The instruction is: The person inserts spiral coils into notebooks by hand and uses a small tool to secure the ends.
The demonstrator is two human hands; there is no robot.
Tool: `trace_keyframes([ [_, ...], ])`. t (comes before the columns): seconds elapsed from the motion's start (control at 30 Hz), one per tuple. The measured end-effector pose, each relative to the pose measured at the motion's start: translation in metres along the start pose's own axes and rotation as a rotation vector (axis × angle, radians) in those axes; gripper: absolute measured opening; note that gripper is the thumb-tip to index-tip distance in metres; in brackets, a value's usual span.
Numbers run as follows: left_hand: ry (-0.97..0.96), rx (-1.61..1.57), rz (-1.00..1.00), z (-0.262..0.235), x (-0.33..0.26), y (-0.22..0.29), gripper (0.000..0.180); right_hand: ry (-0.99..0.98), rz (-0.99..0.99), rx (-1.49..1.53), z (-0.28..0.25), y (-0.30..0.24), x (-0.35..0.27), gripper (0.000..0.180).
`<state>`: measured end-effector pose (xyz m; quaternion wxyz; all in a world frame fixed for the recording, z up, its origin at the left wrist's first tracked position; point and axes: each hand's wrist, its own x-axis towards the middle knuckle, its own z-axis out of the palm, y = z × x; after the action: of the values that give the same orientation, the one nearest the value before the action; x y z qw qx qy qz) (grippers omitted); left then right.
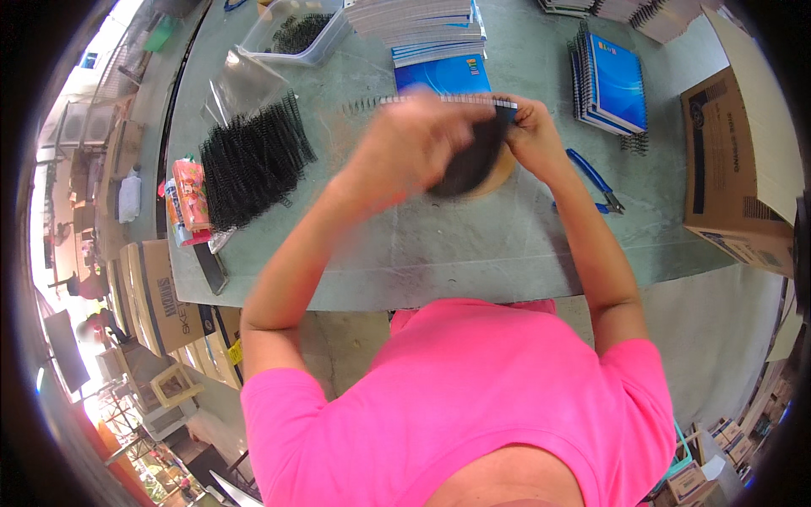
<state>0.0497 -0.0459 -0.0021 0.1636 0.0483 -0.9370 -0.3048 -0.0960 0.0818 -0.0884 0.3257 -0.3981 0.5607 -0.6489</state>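
Pink shirt [473, 397] fills the bottom of the head view, right under the camera. Both bare arms reach up over the grey-green table [439, 245]. Between the hands is a notebook [473, 148] with a dark cover and a wire coil along its top edge. It is held up just above a round tan disc [505, 173] on the table. The left hand [418, 139] is blurry, with fingers curled over the top edge of the notebook. The right hand [532, 127] pinches the right end of that edge. A pile of black wire coils [253, 160] lies to the left. Blue pliers [596, 182] lie just to the right. Blue notebooks [612, 84] stand further back
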Motion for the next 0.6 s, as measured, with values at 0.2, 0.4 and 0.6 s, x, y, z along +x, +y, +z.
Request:
trace_keyframes([
  [0.2, -0.261, -0.213, -0.351, -0.021, -0.06, -0.047, 0.032, -0.036, 0.088, -0.043, 0.003, -0.017, -0.002, 0.025],
  [0.4, -0.104, 0.573, -0.18, -0.021, -0.088, -0.058, 0.024, 0.013, -0.154, 0.141, 0.011, -0.016, 0.007, 0.024],
  [0.6, 0.286, 0.359, 0.327, 0.009, -0.006, 0.001, 0.025, 0.101, 0.047, 0.115, 0.001, -0.003, -0.006, 0.023],
])
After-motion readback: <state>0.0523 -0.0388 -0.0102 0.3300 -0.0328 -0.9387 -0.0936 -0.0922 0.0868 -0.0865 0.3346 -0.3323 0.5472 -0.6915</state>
